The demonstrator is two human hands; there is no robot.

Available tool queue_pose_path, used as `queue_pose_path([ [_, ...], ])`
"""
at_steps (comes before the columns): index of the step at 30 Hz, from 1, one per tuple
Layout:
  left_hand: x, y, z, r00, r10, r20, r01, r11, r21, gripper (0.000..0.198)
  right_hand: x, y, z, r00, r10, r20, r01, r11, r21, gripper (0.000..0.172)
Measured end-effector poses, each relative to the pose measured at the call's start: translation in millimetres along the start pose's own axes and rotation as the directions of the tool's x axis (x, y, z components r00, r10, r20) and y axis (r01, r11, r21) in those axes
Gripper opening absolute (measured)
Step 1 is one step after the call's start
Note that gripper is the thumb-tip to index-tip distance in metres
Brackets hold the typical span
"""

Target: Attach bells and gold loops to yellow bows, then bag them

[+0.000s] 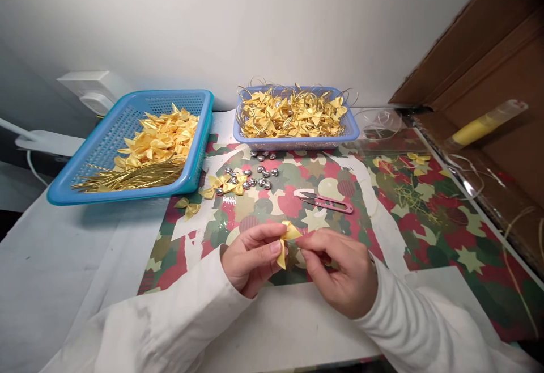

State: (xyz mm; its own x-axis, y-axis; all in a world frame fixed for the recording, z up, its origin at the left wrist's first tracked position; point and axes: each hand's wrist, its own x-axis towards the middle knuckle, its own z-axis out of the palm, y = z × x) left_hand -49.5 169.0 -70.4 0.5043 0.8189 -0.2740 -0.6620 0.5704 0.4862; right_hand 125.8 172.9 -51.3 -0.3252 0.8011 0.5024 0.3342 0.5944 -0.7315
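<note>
My left hand (255, 257) pinches a yellow satin ribbon bow (289, 232) between thumb and fingers, with one tail hanging down. Close to the bow's right side, my right hand (340, 268) has thumb and forefinger pressed together; what lies between them is too small to make out. Beyond the hands, pink-handled thread snips (326, 202) lie on the patterned sheet. Several silver bells (264, 173) are scattered farther back, and a few loose bows (229, 185) lie among them.
At the left, a blue basket (85, 160) holds yellow bows and gold cords (131, 176). A second blue basket (293, 144) at the back is filled with bows with gold cord loops. Yellow thread scraps (419, 203) lie at right, beside a cardboard box (488, 61) and a yellow-filled tube (488, 123).
</note>
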Motion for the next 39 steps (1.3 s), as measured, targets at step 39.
queue_pose_path([
  [39,-1.3,-2.5,4.6,0.998,-0.062,-0.026,0.062,0.998,0.028,0.024,-2.1,0.0,0.0,0.999,0.02,0.032,-0.022,0.998,0.051,0.018],
])
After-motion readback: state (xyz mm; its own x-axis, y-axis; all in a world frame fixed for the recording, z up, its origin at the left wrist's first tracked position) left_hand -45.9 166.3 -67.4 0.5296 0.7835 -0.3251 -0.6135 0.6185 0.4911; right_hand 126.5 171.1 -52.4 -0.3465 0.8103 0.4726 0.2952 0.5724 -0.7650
